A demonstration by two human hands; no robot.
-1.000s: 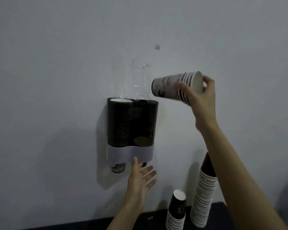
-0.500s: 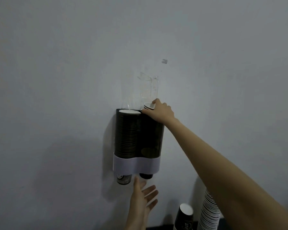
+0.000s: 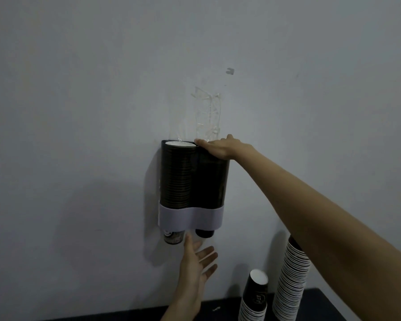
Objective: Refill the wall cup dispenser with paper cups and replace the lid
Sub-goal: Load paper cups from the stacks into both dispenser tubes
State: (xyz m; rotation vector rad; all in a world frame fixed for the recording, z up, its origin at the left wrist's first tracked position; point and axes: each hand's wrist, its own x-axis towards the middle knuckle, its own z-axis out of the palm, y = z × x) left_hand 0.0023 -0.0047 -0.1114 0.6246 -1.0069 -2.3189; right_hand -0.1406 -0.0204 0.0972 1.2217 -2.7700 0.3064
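A two-tube cup dispenser (image 3: 193,181) with a dark body and a white band hangs on the wall. Its left tube is packed with cups to the rim (image 3: 180,144). My right hand (image 3: 220,147) lies flat over the top of the right tube, fingers straight, pressing down. Under the dispenser my left hand (image 3: 196,260) is held open, palm up, just below the two cup bottoms (image 3: 204,233) that stick out. No lid is in view.
Two stacks of paper cups stand on a dark surface at the lower right: a short one (image 3: 255,297) and a tall leaning one (image 3: 292,283), partly behind my right forearm. Clear tape remnants (image 3: 207,112) stick to the wall above the dispenser.
My right hand carried a small stack of cups to the right tube, dropped it in, and now lies flat over the tube's top. My left hand stays below the dispenser.
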